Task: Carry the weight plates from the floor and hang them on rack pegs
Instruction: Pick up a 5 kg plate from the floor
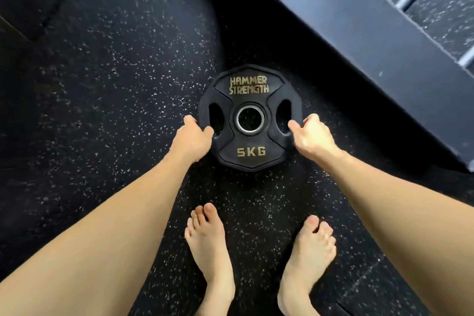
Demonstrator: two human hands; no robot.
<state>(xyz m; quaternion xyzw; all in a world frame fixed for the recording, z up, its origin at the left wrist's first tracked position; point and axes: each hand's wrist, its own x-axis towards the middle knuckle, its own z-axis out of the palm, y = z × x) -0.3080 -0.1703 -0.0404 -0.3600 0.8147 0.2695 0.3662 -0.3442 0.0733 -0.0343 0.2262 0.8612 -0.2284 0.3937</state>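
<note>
Gripping black rubber plate rims, left hand, right hand; fingers curled; speckled floor.

A black rubber floor flecked with pale specks fills most of the view, with seams between its mats running at the upper left and lower right. Two bare feet stand on it near the bottom, the left foot and the right foot pointing forward and set a little apart, toes spread on the rubber.
</note>
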